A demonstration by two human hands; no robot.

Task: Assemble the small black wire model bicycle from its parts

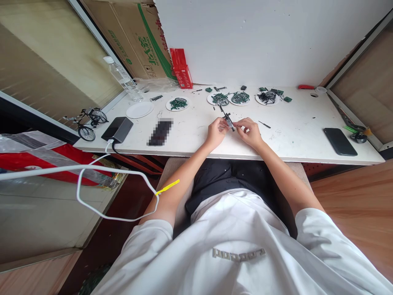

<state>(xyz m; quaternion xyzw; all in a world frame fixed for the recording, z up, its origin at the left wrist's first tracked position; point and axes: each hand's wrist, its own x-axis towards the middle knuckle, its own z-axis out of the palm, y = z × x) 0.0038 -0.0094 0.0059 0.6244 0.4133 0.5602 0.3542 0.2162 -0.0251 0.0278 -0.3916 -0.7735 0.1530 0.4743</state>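
Just past the table's front edge, a small black and silver model bicycle assembly (227, 118) is held upright between my two hands, with what looks like a wheel seen nearly edge-on. My left hand (217, 132) pinches it from the left, fingers closed on its lower part. From the right, the bent fingertips of my right hand (250, 132) close on the same assembly; the exact grip points are too small to make out. Right of the hands lies a thin dark tool (264, 124), perhaps a small screwdriver. A whole black model bicycle (87, 123) stands at the table's left end.
White plates with green parts (178, 103), (220, 98), (240, 97) and black parts (267, 97) line the back. An unfilled plate (139, 110), water bottle (124, 78), red box (181, 69) and black power brick (117, 129) are left. A phone (340, 141) lies right. A white cable (116, 168) loops over my left arm.
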